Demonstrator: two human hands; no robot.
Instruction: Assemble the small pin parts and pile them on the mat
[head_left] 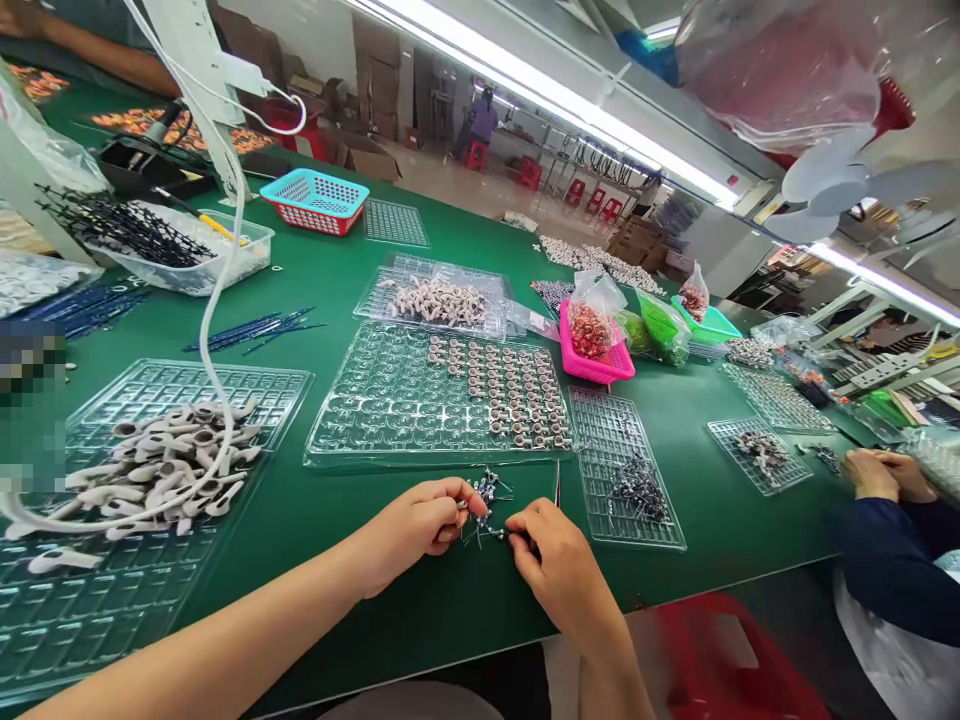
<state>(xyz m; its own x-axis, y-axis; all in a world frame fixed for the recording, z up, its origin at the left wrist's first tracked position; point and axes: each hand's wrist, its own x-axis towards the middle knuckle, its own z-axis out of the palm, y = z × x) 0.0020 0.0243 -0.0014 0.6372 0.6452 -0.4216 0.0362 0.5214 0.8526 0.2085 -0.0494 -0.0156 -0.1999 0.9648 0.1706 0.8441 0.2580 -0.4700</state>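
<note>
Both hands are low over the green table, just in front of a clear compartment tray (397, 400) partly filled with small pale parts. My left hand (427, 515) is closed in a pinch at a small pile of wired dark parts (487, 488). What its fingertips hold is too small to name. To the right of the pile, my right hand (551, 550) has its fingers drawn together around something dark and thin, mostly hidden. A thin pointed tool (557, 486) stands out behind that hand. More wired parts (641, 490) lie on a narrow clear tray at the right.
Pale curved parts (176, 465) heap on a left tray, with a white cable (214, 370) crossing over them. Behind are more pale parts (439, 300), a pink basket (600, 365) and a blue basket (315, 195). Another person's hands (889, 475) are at far right.
</note>
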